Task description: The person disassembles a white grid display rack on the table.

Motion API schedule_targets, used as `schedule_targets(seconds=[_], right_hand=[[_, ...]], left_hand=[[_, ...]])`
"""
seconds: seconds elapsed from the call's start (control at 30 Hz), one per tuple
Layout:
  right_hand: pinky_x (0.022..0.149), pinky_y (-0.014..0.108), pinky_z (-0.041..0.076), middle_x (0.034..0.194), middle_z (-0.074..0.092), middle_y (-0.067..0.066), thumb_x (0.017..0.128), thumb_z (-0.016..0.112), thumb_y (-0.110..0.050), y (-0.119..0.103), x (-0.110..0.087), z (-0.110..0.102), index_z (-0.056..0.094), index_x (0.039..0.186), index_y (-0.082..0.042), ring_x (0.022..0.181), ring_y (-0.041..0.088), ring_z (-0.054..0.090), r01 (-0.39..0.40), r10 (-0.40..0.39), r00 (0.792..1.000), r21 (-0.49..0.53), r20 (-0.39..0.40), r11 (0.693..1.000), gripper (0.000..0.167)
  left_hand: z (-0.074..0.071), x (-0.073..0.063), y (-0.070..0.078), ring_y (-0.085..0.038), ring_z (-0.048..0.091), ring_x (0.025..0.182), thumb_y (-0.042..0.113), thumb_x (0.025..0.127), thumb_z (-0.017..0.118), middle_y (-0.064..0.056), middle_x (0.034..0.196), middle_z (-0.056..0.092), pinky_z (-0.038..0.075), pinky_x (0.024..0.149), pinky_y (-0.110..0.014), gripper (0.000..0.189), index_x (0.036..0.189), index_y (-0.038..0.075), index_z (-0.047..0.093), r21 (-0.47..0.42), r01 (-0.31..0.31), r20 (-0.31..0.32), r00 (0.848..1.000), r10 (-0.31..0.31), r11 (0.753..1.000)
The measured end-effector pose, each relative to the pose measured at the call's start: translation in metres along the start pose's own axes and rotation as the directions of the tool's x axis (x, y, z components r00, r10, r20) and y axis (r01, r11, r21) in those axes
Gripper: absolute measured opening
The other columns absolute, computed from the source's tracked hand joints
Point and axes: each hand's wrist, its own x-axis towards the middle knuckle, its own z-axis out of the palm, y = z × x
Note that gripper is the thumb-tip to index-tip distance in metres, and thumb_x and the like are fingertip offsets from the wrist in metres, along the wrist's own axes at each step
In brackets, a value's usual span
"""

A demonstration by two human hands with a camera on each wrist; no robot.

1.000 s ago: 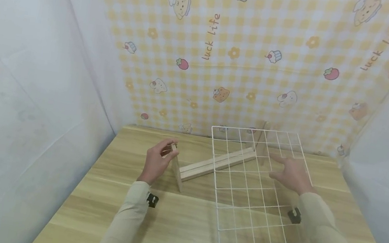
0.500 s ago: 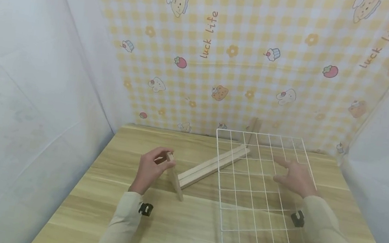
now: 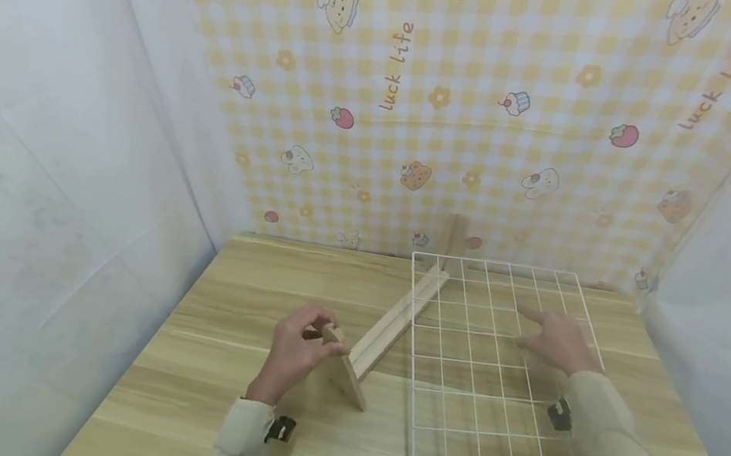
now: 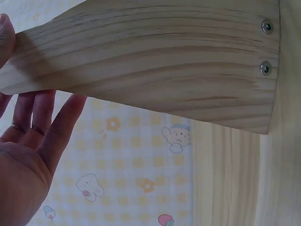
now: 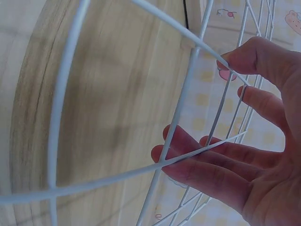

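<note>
A wooden stand lies on the table: two long rails [image 3: 389, 329] join a near end board [image 3: 347, 383] and a far end board [image 3: 453, 240]. My left hand [image 3: 290, 354] pinches the top of the near board between thumb and fingers. In the left wrist view this board [image 4: 164, 66] tapers toward the hand, with two screws [image 4: 266, 27] at its wide end. On the right, my right hand [image 3: 560, 343] holds a white wire grid panel [image 3: 414, 356]. The right wrist view shows my fingers [image 5: 216, 186] among its wires, thumb against one wire.
The wood-grain table [image 3: 259, 283] ends at a yellow checked cloth [image 3: 486, 66] hung behind it. White sheets [image 3: 50, 176] stand on both sides. The grid panel overlaps the far part of the stand in the head view.
My left hand has drawn the stand's near end toward me and to the right, so the stand has turned. The grid panel has shifted slightly right, its far edge lower in view.
</note>
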Motion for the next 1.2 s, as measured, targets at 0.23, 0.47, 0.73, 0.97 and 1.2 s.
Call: schedule_targets(seconds=[0.23,0.47,0.73,0.97,1.2], right_hand=[[0.038,0.025,0.045,0.112,0.065,0.039,0.083,0.075,-0.023,0.004,-0.002,0.007,0.051,0.144,-0.004,0.04,0.008,0.039,-0.037,0.037,0.999,0.027,0.016,0.999,0.069],[0.037,0.023,0.041,0.093,0.069,0.033,0.084,0.074,-0.023,0.002,-0.001,0.012,0.049,0.146,-0.007,0.039,0.006,0.036,-0.092,0.09,0.995,0.043,0.052,0.995,0.07],[0.037,0.024,0.043,0.123,0.063,0.037,0.088,0.07,-0.02,0.008,0.004,0.017,0.043,0.148,0.0,0.04,0.005,0.035,-0.105,0.095,0.99,0.093,0.106,0.99,0.069],[0.04,0.026,0.047,0.143,0.042,0.041,0.087,0.07,-0.019,0.013,0.012,0.024,0.044,0.147,0.002,0.04,0.007,0.037,-0.117,0.108,0.987,0.07,0.12,0.991,0.069],[0.042,0.024,0.046,0.144,0.041,0.043,0.086,0.071,-0.02,0.009,0.017,0.027,0.046,0.146,0.001,0.042,0.006,0.037,-0.137,0.13,0.982,0.047,0.14,0.989,0.068]], left_hand=[[0.015,-0.023,0.015,-0.003,0.055,0.079,0.023,0.066,0.092,0.003,0.084,0.065,0.059,0.071,-0.023,0.036,0.088,0.015,0.065,0.032,-0.129,0.001,0.992,0.129,0.991],[0.027,-0.039,0.028,0.0,0.053,0.077,0.021,0.063,0.094,0.003,0.079,0.062,0.059,0.069,-0.021,0.04,0.084,0.014,0.06,0.046,-0.236,-0.013,0.971,0.237,0.971],[0.033,-0.051,0.038,0.001,0.051,0.075,0.024,0.067,0.092,0.004,0.074,0.054,0.059,0.067,-0.02,0.044,0.08,0.014,0.052,0.015,-0.274,0.002,0.962,0.274,0.962],[0.035,-0.055,0.045,-0.001,0.051,0.07,0.022,0.069,0.092,0.003,0.069,0.05,0.056,0.065,-0.017,0.045,0.077,0.013,0.049,0.008,-0.317,0.006,0.948,0.317,0.948],[0.035,-0.053,0.044,0.003,0.047,0.072,0.024,0.067,0.092,0.004,0.068,0.049,0.052,0.063,-0.014,0.046,0.077,0.013,0.049,0.046,-0.312,0.007,0.95,0.312,0.949]])
